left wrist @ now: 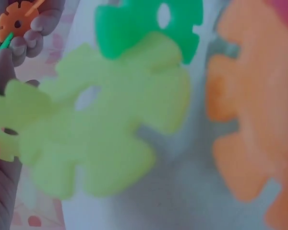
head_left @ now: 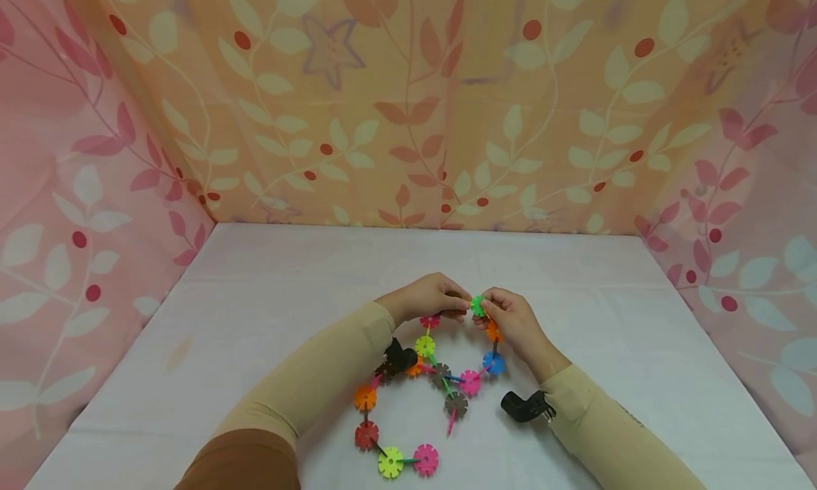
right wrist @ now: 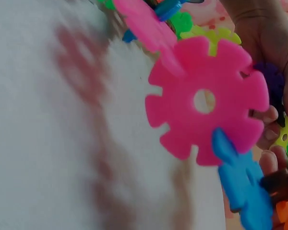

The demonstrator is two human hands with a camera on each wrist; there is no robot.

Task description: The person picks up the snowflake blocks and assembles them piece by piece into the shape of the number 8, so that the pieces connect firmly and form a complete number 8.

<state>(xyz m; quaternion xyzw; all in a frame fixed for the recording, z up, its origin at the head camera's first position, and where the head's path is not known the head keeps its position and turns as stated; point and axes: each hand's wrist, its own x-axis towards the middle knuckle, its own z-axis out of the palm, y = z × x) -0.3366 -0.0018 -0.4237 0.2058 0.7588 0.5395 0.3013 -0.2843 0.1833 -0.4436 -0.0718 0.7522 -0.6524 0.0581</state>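
A chain of notched plastic discs in several colours hangs and curves below both hands. My left hand (head_left: 434,296) pinches part of it, its fingertips right at a bright green disc (head_left: 478,305); a dark purple disc (right wrist: 271,81) shows among its fingers in the right wrist view. On the other side, my right hand (head_left: 515,321) grips the green disc's edge, with an orange disc (head_left: 494,332) below its fingers. A blue disc (head_left: 493,363) and a pink disc (head_left: 470,382) continue the chain. Close to the left wrist camera is a yellow-green disc (left wrist: 105,120). Fingers partly hide the joined pieces.
The chain's near end, with a red disc (head_left: 367,435) and a pink disc (head_left: 425,460), curves toward the front of the white-covered table (head_left: 287,263). Black wrist cameras (head_left: 525,407) sit by both forearms. Patterned fabric walls (head_left: 408,107) enclose the back and sides.
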